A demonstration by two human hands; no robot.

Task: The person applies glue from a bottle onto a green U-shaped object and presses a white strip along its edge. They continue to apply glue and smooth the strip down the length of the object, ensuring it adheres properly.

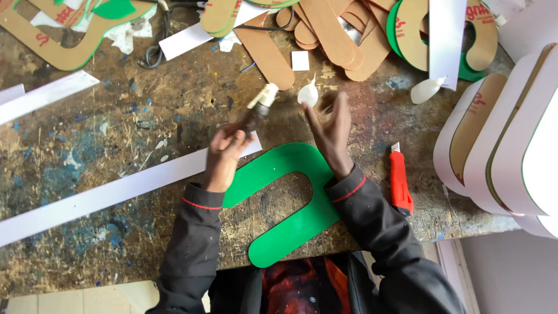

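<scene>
1. Nearest me, at six o'clock, lies one green U-shaped cutout [290, 197] flat on the scarred worktable [87, 151], its open end toward my chest. It looks like thin stiff board: light, likely to bend if lifted by one leg, so I judge the curved top the best place to take it.

2. Just above it, at about eleven o'clock from the cutout, my left hand [225, 152] is clenched around a small dark bottle [256, 113], the pale nozzle pointing up and away to one o'clock. The bottle is blurred. It seems light and rigid, perhaps slick, and the grip sits low on its body.

3. At one o'clock from the cutout my right hand [331, 131] is raised with fingers spread. I cannot tell whether the fingertips pinch the small white cap-like piece [308, 95] just beside them or only hover near it. That piece looks tiny, easy to drop.

4. At three o'clock lies one red utility knife [400, 183], blade end pointing away from me.

5. At nine o'clock one long white strip [116, 192] runs slantwise under my left wrist; two more white strips lie farther off toward ten and eleven o'clock.

6. Farther, at two o'clock, is a second white blob-shaped piece [426, 90].

7. At the far edge, twelve o'clock, a heap of brown card shapes [325, 35] overlaps too much to count.

8. At three to four o'clock, three or so white-edged letter shells [511, 145] stand off the table corner.
</scene>
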